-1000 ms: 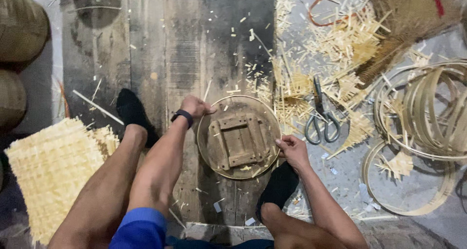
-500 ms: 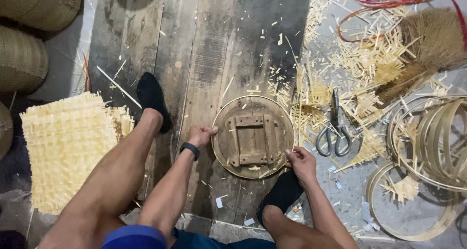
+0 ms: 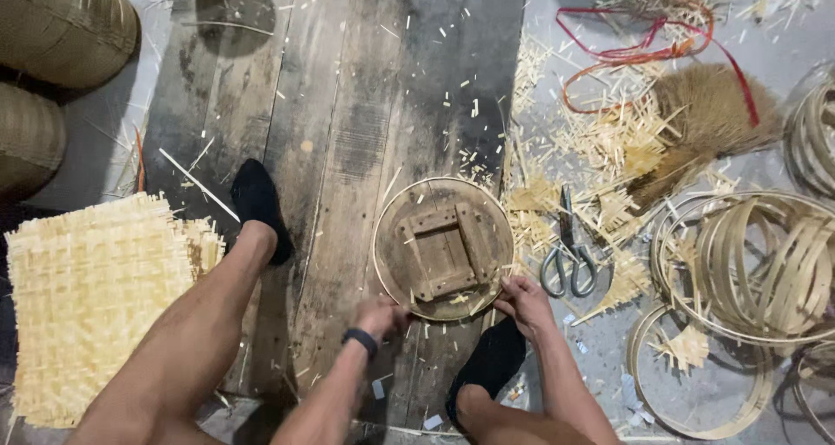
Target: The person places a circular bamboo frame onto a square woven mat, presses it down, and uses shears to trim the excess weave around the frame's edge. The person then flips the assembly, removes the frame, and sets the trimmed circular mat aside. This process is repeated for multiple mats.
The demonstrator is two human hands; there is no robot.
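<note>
Wooden round form (image 3: 444, 249): both hands' fingers grasping near rim; left hand (image 3: 381, 316) partly hides edge, right hand (image 3: 522, 301) fingertips tucked under.

A single head-worn camera looks almost straight down, from close above, at the seated person's legs and the dark weathered wooden plank floor (image 3: 348, 149).

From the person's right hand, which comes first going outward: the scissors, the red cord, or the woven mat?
1. Scissors, just to the right of the right hand.
2. Red cord, far up and right.
3. Woven mat, far left, past the legs.
</note>
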